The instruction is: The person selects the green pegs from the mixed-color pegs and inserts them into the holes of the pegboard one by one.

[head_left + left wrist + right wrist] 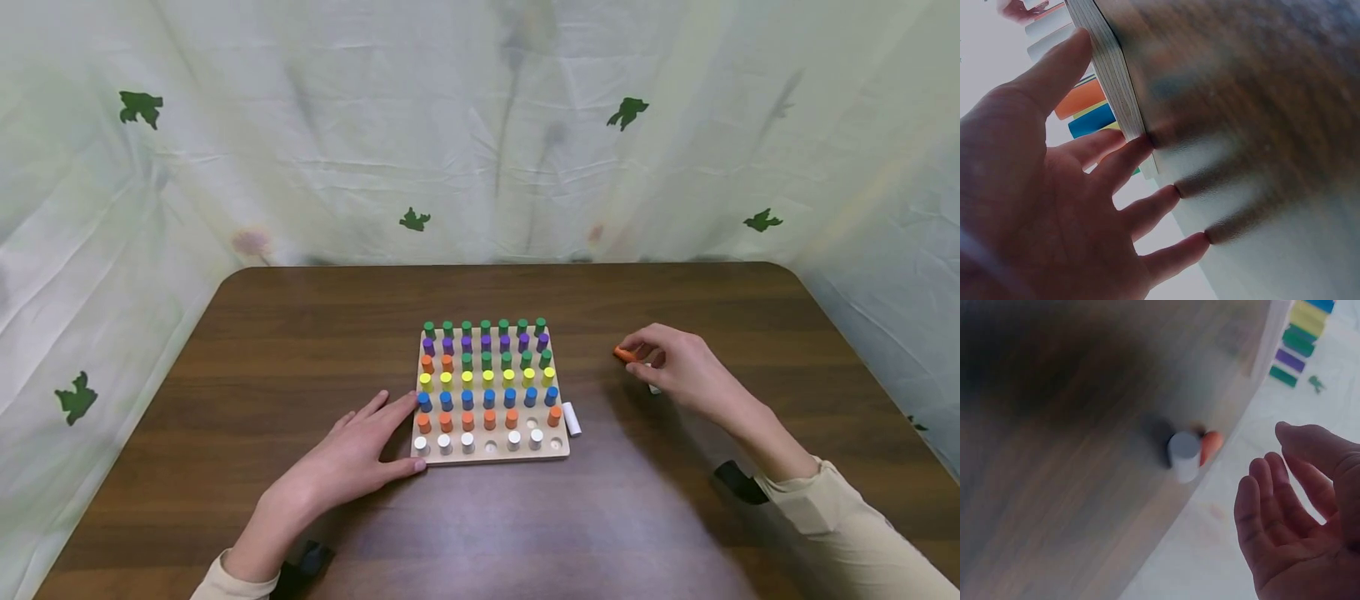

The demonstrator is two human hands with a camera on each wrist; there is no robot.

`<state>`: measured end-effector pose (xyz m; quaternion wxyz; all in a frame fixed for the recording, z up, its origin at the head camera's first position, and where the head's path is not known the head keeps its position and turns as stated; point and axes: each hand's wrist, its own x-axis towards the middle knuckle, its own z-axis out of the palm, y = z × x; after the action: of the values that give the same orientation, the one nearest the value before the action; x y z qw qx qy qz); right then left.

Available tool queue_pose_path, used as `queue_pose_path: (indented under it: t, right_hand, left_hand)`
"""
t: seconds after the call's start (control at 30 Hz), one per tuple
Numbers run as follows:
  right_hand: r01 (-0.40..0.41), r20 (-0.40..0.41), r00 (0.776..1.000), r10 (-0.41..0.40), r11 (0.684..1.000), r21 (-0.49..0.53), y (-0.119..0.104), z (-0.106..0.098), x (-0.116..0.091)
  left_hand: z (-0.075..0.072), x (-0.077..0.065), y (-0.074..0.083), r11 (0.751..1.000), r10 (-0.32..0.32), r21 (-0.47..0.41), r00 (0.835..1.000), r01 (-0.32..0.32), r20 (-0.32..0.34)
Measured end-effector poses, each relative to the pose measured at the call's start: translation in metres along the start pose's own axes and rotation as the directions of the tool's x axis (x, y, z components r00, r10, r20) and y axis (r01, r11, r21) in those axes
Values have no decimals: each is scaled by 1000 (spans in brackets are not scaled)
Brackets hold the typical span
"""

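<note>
A light wooden pegboard (pixel 487 454) holds rows of coloured pegs. Round holes show in its two front rows, among orange and white pegs. My left hand (pixel 352 454) rests at the board's left side, thumb at the near corner and fingers spread; in the left wrist view several fingertips touch the table. Over on the right, my right hand (pixel 675 362) hovers by an orange peg (pixel 624 354) and a white peg (pixel 653 389). The right wrist view shows those pegs, white (pixel 1185 456) and orange (pixel 1211 446), apart from the loosely bent fingers, which hold nothing.
Another white peg (pixel 572 419) lies against the board's right side. The brown wooden table (pixel 315 333) has rounded far corners. A pale curtain (pixel 465 125) with green bird-like shapes hangs behind it and along both sides.
</note>
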<state>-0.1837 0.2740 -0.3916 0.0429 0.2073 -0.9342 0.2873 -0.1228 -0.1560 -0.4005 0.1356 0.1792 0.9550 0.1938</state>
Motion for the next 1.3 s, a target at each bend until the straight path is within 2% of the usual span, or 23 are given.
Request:
queue_pose_path:
  t: [0.1, 0.27, 0.5, 0.77, 1.0, 1.3]
  right_hand:
    - [-41, 38, 998, 41, 999, -3, 8, -1, 6]
    - [-43, 74, 996, 42, 999, 11, 18, 2, 15]
    - [-85, 125, 989, 84, 996, 1, 26, 8, 24]
    - [-58, 188, 980, 64, 998, -34, 26, 11, 31]
    - [-13, 146, 989, 17, 999, -29, 13, 12, 28]
    - [14, 74, 997, -18, 998, 56, -9, 8, 17]
  left_hand:
    - [1, 0, -1, 1000, -1, -3, 1000, 1, 3]
    - [0, 0, -1, 1000, -7, -6, 1000, 7, 9]
    - [-1, -1, 0, 1000, 4, -4, 1000, -4, 4]
    - [-1, -1, 0, 1000, 2, 8, 1000, -2, -2]
    - [-1, -1, 0, 1000, 0, 3, 1000, 0, -4]
    - [0, 1, -1, 1000, 0, 8, 1000, 0, -3]
